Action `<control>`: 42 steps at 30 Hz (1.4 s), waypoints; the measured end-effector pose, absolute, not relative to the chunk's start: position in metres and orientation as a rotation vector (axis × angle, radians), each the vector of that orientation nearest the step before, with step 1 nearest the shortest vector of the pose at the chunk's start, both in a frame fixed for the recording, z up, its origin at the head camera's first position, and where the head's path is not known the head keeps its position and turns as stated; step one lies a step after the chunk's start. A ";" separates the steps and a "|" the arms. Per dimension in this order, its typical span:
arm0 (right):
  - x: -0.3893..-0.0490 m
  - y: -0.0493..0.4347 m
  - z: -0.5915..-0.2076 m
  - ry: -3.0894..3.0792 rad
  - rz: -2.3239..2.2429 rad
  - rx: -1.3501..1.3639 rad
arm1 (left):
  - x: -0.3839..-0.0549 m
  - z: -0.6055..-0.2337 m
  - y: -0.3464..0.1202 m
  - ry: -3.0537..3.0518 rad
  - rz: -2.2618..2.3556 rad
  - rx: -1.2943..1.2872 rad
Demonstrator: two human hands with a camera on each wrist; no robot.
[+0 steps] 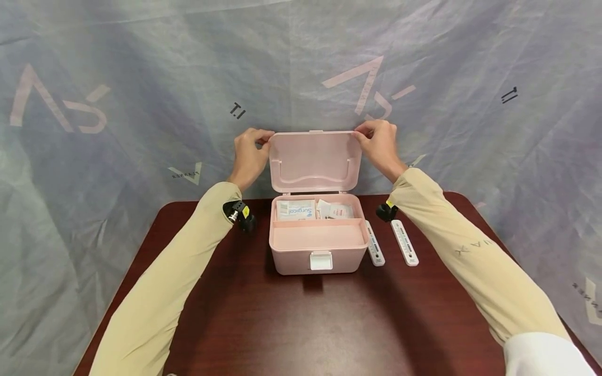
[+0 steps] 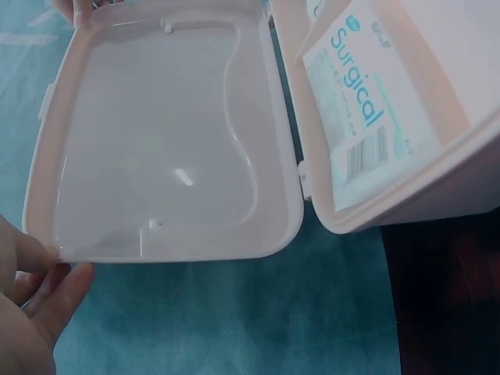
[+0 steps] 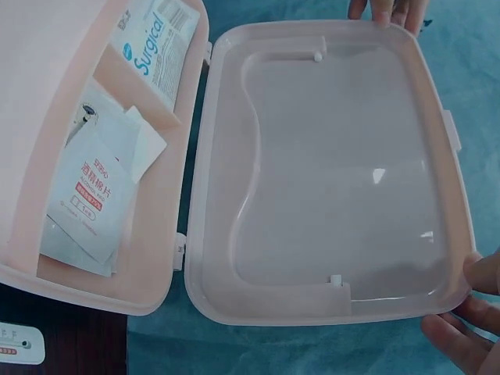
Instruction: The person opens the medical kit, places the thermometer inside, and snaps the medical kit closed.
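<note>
A pink plastic case [image 1: 296, 261] stands on the table with its lid [image 1: 315, 159] raised upright on the hinges. At the lid's upper left corner, my left hand [image 1: 250, 156] pinches the rim between thumb and fingers. My right hand [image 1: 380, 147] pinches the opposite upper corner the same way. Inside the back part of the case lie a packet marked "Surgical" [image 2: 363, 101] and, beside it across a divider, several white alcohol pad sachets [image 3: 98, 187]. The front tray [image 1: 320, 237] of the case holds nothing. A white latch [image 1: 321, 260] sits on its front wall.
Two white thermometer strips lie right of the case: one thermometer [image 1: 374, 244] close against it, the other thermometer [image 1: 404, 243] farther right. Behind the dark red table [image 1: 301, 324] hangs a grey printed cloth [image 1: 188, 78], close behind the lid.
</note>
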State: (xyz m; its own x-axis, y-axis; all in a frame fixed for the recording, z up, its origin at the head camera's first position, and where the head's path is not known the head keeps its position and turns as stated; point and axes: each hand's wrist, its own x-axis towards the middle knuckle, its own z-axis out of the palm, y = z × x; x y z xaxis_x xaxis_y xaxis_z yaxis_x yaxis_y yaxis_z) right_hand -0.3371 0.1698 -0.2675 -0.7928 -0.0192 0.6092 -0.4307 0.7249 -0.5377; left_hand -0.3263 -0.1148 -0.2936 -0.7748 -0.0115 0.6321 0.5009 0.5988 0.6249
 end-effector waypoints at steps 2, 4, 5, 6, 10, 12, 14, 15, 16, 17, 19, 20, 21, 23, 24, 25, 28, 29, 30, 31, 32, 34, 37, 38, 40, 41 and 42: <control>-0.339 0.169 -0.267 -2.348 0.921 0.337 | -0.328 -0.293 -0.115 -2.259 -1.140 -0.381; -0.342 0.169 -0.268 -2.353 0.918 0.339 | -0.330 -0.293 -0.116 -2.273 -1.160 -0.380; -0.343 0.168 -0.268 -2.355 0.918 0.344 | -0.331 -0.293 -0.116 -2.278 -1.166 -0.379; -0.343 0.168 -0.268 -2.358 0.922 0.346 | -0.332 -0.293 -0.117 -2.281 -1.173 -0.378; -0.345 0.166 -0.269 -2.392 0.938 0.361 | -0.335 -0.294 -0.121 -2.297 -1.185 -0.364; -0.345 0.165 -0.271 -2.416 0.952 0.369 | -0.336 -0.295 -0.122 -2.310 -1.193 -0.357; -0.345 0.165 -0.272 -2.437 0.972 0.378 | -0.336 -0.296 -0.124 -2.320 -1.202 -0.356; -0.344 0.164 -0.273 -2.447 0.982 0.384 | -0.335 -0.297 -0.124 -2.328 -1.202 -0.355; -0.344 0.164 -0.274 -2.454 0.990 0.390 | -0.335 -0.297 -0.125 -2.337 -1.198 -0.352; -0.343 0.164 -0.274 -2.461 0.997 0.393 | -0.335 -0.297 -0.125 -2.345 -1.197 -0.349; -0.343 0.163 -0.276 -2.478 1.005 0.396 | -0.334 -0.298 -0.125 -2.370 -1.187 -0.340; -0.342 0.163 -0.277 -2.484 1.007 0.396 | -0.334 -0.298 -0.125 -2.382 -1.184 -0.336; -0.342 0.163 -0.278 -2.492 1.006 0.396 | -0.333 -0.298 -0.125 -2.398 -1.183 -0.330; -0.341 0.164 -0.279 -2.507 1.011 0.396 | -0.332 -0.299 -0.125 -2.430 -1.184 -0.317; -0.341 0.164 -0.280 -2.517 1.010 0.397 | -0.332 -0.299 -0.125 -2.445 -1.185 -0.313; -0.341 0.164 -0.281 -2.529 1.013 0.397 | -0.332 -0.300 -0.125 -2.460 -1.184 -0.307; -0.341 0.164 -0.283 -2.556 1.008 0.393 | -0.331 -0.301 -0.125 -2.497 -1.189 -0.288; -0.341 0.164 -0.284 -2.566 1.003 0.393 | -0.331 -0.301 -0.125 -2.510 -1.189 -0.282; -0.341 0.164 -0.285 -2.576 0.994 0.392 | -0.331 -0.302 -0.126 -2.520 -1.190 -0.278; -0.341 0.163 -0.286 -2.583 0.988 0.393 | -0.331 -0.302 -0.126 -2.527 -1.192 -0.275; -0.341 0.163 -0.287 -2.589 0.981 0.396 | -0.331 -0.303 -0.126 -2.531 -1.194 -0.273; -0.341 0.163 -0.289 -2.603 0.973 0.406 | -0.331 -0.304 -0.126 -2.531 -1.200 -0.276; -0.341 0.163 -0.292 -2.612 0.979 0.417 | -0.331 -0.306 -0.127 -2.531 -1.223 -0.289; -0.341 0.164 -0.293 -2.614 0.985 0.418 | -0.330 -0.307 -0.127 -2.529 -1.232 -0.293; -0.342 0.164 -0.294 -2.610 1.001 0.418 | -0.330 -0.308 -0.128 -2.538 -1.245 -0.296; -0.342 0.164 -0.295 -2.610 1.009 0.418 | -0.330 -0.309 -0.129 -2.547 -1.254 -0.295; -0.342 0.165 -0.296 -2.612 1.014 0.419 | -0.330 -0.309 -0.129 -2.553 -1.261 -0.293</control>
State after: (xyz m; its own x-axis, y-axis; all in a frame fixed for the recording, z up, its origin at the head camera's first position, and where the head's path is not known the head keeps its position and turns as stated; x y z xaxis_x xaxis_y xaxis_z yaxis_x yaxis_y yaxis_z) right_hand -0.3420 0.1646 -0.2959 -0.9100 -0.1574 0.3835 -0.3749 0.7073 -0.5994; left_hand -0.3302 -0.1288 -0.3093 -0.9408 0.0581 0.3339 0.3004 0.5988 0.7424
